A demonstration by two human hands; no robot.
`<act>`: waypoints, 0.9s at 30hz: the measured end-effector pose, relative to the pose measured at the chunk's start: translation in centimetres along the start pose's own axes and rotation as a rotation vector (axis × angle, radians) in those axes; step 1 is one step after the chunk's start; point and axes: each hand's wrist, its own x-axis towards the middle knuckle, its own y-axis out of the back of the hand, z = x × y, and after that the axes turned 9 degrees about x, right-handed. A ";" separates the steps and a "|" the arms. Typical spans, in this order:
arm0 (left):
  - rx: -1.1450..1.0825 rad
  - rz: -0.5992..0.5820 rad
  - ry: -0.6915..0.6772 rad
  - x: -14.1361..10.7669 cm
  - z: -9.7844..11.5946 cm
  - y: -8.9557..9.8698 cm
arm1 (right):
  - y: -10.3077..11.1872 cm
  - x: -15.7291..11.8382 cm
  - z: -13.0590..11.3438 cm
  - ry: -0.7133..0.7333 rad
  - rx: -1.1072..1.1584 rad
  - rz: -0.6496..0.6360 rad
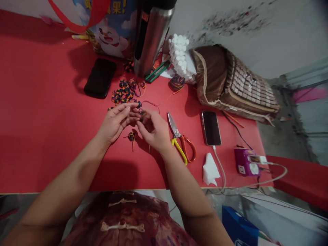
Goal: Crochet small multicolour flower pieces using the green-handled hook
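Observation:
My left hand and my right hand meet over the middle of the red table. Between their fingertips is a small piece of dark multicoloured thread, pinched from both sides and largely hidden by the fingers. Just beyond the hands lies a heap of small knotted thread pieces in navy, orange and pink. One separate knotted piece with loose ends rests below my left fingers. Scissors with one yellow and one orange-red handle lie to the right of my right hand, blades slightly apart.
A black phone is at left; a charging phone and crumpled tissue are at right. Behind stand a steel flask, a printed bag, a green cutter, a thread ball and a brown bag.

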 end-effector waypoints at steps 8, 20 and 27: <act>0.019 0.007 -0.193 -0.1 0.5 -0.3 | 1.9 0.1 -3.4 -0.033 -0.041 -0.360; 0.185 0.008 -0.245 0.0 0.2 0.1 | -0.5 0.2 -2.3 -0.371 0.217 -0.152; 0.302 -0.064 -0.157 -0.2 -0.3 -0.2 | 0.1 0.7 -0.7 -0.560 0.540 0.191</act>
